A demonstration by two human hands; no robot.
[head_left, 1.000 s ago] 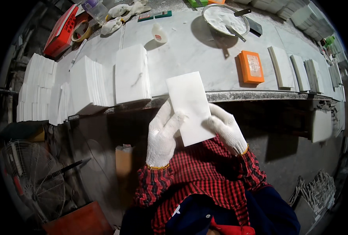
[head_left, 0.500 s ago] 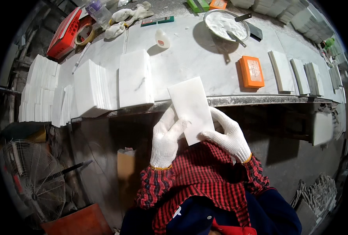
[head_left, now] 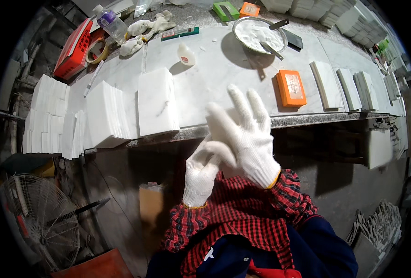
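A thin white stone tile (head_left: 230, 172) is held up in front of the table's edge, mostly hidden behind my gloved hands. My left hand (head_left: 200, 175), in a white knit glove, grips it from the left side. Spread across the face of the tile is my right hand (head_left: 252, 147), gloved alike, its fingers stretched out and apart. Left of my hands, on the table, stands a stack of white tiles (head_left: 156, 103) with grey veins. An orange box (head_left: 290, 88) lies to the right.
The marble-topped table (head_left: 200, 92) bears more tile stacks (head_left: 106, 111) at left and narrow ones (head_left: 326, 85) at right. Farther back are a metal bowl of white powder (head_left: 256, 34) with scrapers, a small white bottle (head_left: 186, 54) and spare gloves (head_left: 145, 30). A fan (head_left: 41, 227) stands lower left.
My right hand has left the tile's right edge and now spreads over its face, covering most of it. My left hand still holds the tile. The view has shifted slightly.
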